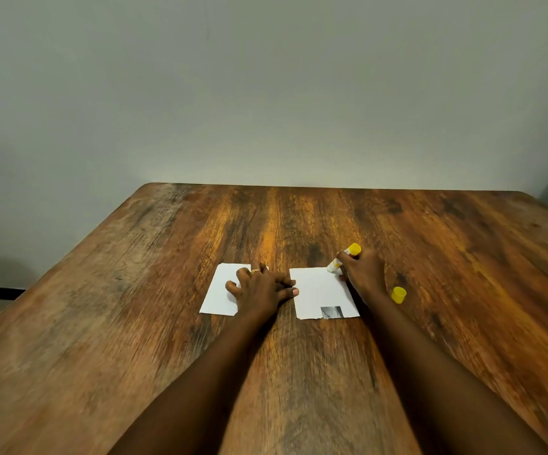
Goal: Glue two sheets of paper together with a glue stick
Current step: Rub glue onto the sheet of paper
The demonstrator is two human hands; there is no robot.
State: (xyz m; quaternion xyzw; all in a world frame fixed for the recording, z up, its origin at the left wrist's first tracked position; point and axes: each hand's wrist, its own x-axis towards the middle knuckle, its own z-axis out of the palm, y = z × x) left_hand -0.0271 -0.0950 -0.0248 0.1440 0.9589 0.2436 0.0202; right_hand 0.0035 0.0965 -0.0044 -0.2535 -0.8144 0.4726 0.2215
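Note:
Two white sheets of paper lie side by side on the wooden table (299,372). The left sheet (220,290) is partly covered by my left hand (259,290), which rests flat on it, fingers spread, thumb reaching to the right sheet's left edge. The right sheet (322,295) has a small grey printed patch at its near edge. My right hand (363,272) grips the glue stick (343,259), white with a yellow end, tilted with its tip touching the right sheet's far right corner. The yellow cap (398,294) lies on the table right of my right wrist.
The table's far edge meets a plain grey wall (266,93). Its left edge runs diagonally from the far corner toward me, with floor beyond it.

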